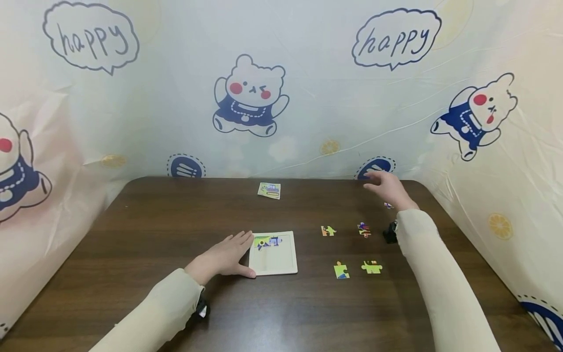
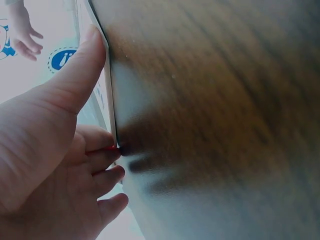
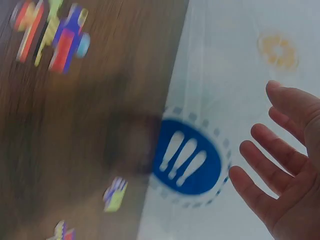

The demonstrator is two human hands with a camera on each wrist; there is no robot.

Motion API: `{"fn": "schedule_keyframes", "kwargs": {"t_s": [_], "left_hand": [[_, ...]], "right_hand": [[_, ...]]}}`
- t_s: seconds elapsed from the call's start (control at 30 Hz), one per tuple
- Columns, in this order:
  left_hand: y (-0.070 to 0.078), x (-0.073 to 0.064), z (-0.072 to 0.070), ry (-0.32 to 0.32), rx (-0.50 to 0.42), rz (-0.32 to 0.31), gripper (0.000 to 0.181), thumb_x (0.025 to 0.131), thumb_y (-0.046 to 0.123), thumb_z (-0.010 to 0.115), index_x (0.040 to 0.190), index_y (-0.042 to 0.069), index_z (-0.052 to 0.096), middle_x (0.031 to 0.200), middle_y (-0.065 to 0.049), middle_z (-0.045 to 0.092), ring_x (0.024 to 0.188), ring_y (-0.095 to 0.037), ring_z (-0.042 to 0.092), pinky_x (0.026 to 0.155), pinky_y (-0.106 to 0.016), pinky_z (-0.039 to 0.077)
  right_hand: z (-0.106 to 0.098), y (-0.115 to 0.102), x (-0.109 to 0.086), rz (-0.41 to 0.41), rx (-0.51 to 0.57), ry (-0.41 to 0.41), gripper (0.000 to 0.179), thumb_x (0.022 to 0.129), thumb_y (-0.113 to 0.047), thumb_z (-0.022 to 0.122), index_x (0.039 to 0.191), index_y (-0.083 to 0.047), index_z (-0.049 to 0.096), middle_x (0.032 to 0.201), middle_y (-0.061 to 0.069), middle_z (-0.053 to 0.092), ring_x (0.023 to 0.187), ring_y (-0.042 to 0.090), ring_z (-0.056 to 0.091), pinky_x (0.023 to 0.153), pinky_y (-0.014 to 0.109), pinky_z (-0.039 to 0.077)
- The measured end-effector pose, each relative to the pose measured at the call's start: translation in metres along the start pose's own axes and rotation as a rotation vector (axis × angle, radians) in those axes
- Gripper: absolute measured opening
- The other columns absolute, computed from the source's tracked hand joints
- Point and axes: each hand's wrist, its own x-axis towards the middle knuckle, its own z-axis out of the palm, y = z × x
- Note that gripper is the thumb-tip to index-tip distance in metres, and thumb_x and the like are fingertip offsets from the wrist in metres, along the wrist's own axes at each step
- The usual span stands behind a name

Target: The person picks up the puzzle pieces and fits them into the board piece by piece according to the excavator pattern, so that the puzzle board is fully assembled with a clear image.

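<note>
A white puzzle tray lies on the table with colourful joined pieces at its upper left. My left hand rests against the tray's left side, its thumb at the near corner and its fingers by the far corner. My right hand is raised over the far right of the table, fingers spread and holding nothing. Below it a small puzzle piece is partly hidden by the wrist. Nearer lie a purple-and-red piece, an orange-and-green piece, a green-and-blue piece and a green piece.
A small picture card lies near the far edge of the brown wooden table. A printed curtain hangs behind the table and along both sides.
</note>
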Motion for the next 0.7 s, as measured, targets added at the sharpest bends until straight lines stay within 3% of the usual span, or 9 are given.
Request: {"fn": "schedule_keyframes", "kwargs": {"t_s": [0.33,0.7], "left_hand": [[0.0,0.0,-0.001,-0.003,0.008,0.004,0.096,0.076,0.054,0.067,0.14,-0.006,0.03,0.147,-0.019,0.023,0.135,-0.033,0.018,0.107,-0.047,0.017],[-0.001,0.0,-0.001,-0.001,0.015,0.019,0.096,0.076,0.054,0.067,0.14,-0.007,0.03,0.147,-0.021,0.023,0.135,-0.034,0.018,0.107,-0.048,0.018]], "right_hand": [[-0.003,0.05,-0.02,0.165,0.038,0.004,0.047,0.092,-0.02,0.057,0.128,0.007,0.046,0.124,0.03,0.047,0.111,0.043,0.045,0.091,0.055,0.037],[0.016,0.086,-0.028,0.26,-0.013,-0.081,0.049,0.09,-0.019,0.059,0.126,0.011,0.045,0.115,0.033,0.05,0.099,0.042,0.051,0.084,0.054,0.041]]}}
